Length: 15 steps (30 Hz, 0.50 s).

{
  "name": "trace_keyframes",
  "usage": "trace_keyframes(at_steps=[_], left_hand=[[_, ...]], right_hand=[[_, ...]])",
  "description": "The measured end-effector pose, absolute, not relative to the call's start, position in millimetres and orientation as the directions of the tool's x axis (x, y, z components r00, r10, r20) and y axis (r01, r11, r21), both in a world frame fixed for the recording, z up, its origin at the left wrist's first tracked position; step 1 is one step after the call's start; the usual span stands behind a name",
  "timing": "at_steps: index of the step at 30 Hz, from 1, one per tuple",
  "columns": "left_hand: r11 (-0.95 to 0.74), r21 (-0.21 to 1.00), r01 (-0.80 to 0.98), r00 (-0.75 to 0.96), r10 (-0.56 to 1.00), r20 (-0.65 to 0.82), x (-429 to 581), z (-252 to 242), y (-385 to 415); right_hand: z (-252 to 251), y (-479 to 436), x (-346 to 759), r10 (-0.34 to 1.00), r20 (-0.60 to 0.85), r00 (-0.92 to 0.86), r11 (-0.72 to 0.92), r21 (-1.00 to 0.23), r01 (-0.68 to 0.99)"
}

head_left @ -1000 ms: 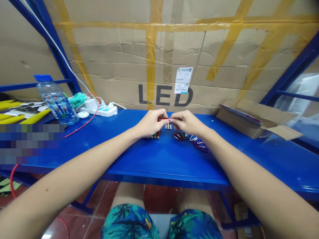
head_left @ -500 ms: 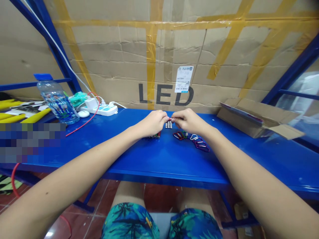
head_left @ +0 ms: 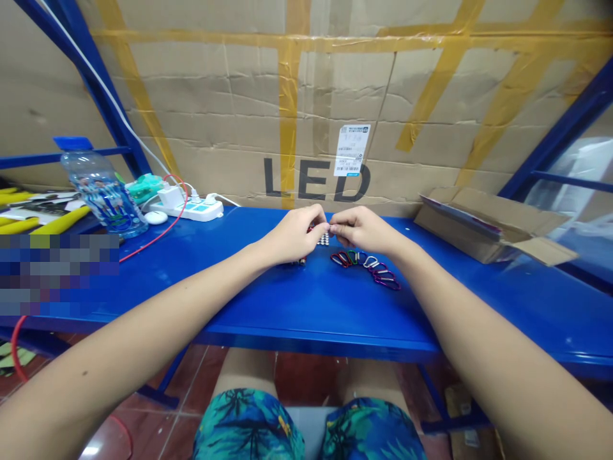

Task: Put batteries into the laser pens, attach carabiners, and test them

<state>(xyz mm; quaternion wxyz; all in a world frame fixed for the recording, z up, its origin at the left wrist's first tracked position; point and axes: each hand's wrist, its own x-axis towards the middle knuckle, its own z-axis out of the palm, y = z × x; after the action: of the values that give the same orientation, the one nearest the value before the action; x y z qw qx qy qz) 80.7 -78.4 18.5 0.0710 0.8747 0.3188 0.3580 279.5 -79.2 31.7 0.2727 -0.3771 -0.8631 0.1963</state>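
My left hand [head_left: 299,235] is closed in a pinch above the tabletop. A small red piece [head_left: 311,228] shows between its thumb and fingers; its kind is mostly hidden. My right hand [head_left: 358,229] pinches with its fingertips meeting those of the left; whatever they hold is too small to make out. Just below the fingertips sit several small shiny silver pieces in rows [head_left: 325,240]. Partly covered by my left hand are small cylinders with metal ends [head_left: 302,260]. Near my right wrist, several coloured carabiners lie in a curved row, among them a red carabiner [head_left: 340,259] and a purple carabiner [head_left: 387,279].
On the blue table [head_left: 297,306], a water bottle [head_left: 103,191] and a white power strip [head_left: 194,207] stand at the left, with a red cable [head_left: 158,241]. An opened cardboard box [head_left: 483,227] lies at the right. A large taped carton [head_left: 215,115] rises behind.
My left thumb has come forward over the fingertips, and the red piece now shows behind it, farther left. My right hand keeps its pinch. The whole view has shifted slightly.
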Motion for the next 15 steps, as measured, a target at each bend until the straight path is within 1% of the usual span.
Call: trace_keyframes(at_steps=[2, 4, 5, 7, 9, 11, 13, 15], left_hand=[[-0.761, 0.300, 0.575, 0.548, 0.631, 0.549, 81.4, 20.6, -77.1], [-0.744, 0.253, 0.619, 0.587, 0.651, 0.481, 80.7, 22.6, -76.1], [-0.738, 0.249, 0.627, 0.604, 0.662, 0.444, 79.8, 23.3, -75.9], [-0.728, 0.281, 0.626, 0.617, 0.682, 0.392, 77.7, 24.4, -76.5], [-0.725, 0.329, 0.605, 0.629, 0.688, 0.361, 76.1, 24.8, -78.3], [-0.734, 0.341, 0.588, 0.644, 0.679, 0.352, 75.5, 24.5, -80.3], [-0.755, 0.300, 0.583, 0.657, 0.656, 0.372, 75.9, 23.5, -81.5], [-0.781, 0.226, 0.583, 0.668, 0.619, 0.414, 76.6, 21.8, -81.1]], right_hand=[[32.2, -80.0, 278.6, 0.742, 0.363, -0.563, 0.666, -0.491, 0.561], [31.6, -80.8, 277.5, 0.731, 0.376, -0.569, 0.681, -0.441, 0.584], [31.0, -81.1, 277.1, 0.732, 0.372, -0.572, 0.681, -0.424, 0.596], [29.4, -81.3, 276.6, 0.743, 0.349, -0.571, 0.669, -0.421, 0.613], [28.1, -81.1, 276.8, 0.757, 0.325, -0.566, 0.650, -0.456, 0.608], [27.4, -80.6, 277.6, 0.764, 0.307, -0.568, 0.636, -0.507, 0.582], [27.3, -80.1, 278.9, 0.768, 0.293, -0.570, 0.620, -0.562, 0.547], [27.6, -79.5, 280.1, 0.775, 0.283, -0.565, 0.598, -0.619, 0.510]])
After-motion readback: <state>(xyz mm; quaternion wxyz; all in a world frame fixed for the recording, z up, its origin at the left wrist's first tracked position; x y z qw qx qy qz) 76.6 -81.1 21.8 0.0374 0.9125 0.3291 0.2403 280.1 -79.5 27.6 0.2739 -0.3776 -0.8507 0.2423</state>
